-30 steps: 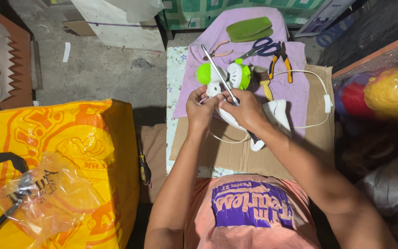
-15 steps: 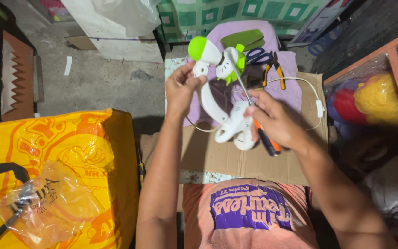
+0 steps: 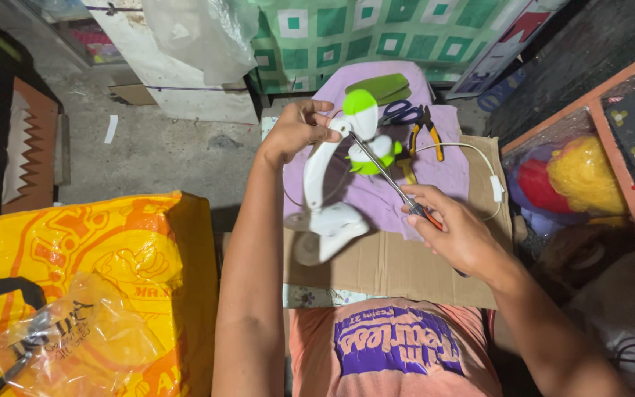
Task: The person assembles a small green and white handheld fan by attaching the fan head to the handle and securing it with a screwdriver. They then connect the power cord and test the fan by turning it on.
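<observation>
A: Status on the fan?

B: White-and-green small fan (image 3: 330,187) is lifted off the cardboard sheet (image 3: 391,257), hanging above its left part. Left hand (image 3: 297,131) has it by the top of the white neck, fingers closed round it just beside the green motor cap (image 3: 359,103). Base of the fan hangs low, over the cardboard's near-left area.

A: Right hand?

B: Right hand (image 3: 456,234) is over the cardboard's middle, fingers wrapped shut on the orange-and-black handle of a screwdriver (image 3: 398,190). Shaft runs up and left from the hand; tip sits at the fan's head, by the green blades. Can't tell whether it's seated in a screw.

A: What else is on the cardboard side?

B: Purple cloth (image 3: 435,165) lies across the cardboard's far edge. On it: blue-handled scissors (image 3: 402,114), yellow-handled pliers (image 3: 429,132), a flat green piece (image 3: 382,87) at the far end. White cord with an inline switch (image 3: 496,188) loops over the cardboard's right edge.

A: Left of it?

B: Big yellow bag (image 3: 112,279), well apart from the cardboard on the left, with a crumpled clear plastic bag (image 3: 75,338) lying on it.
</observation>
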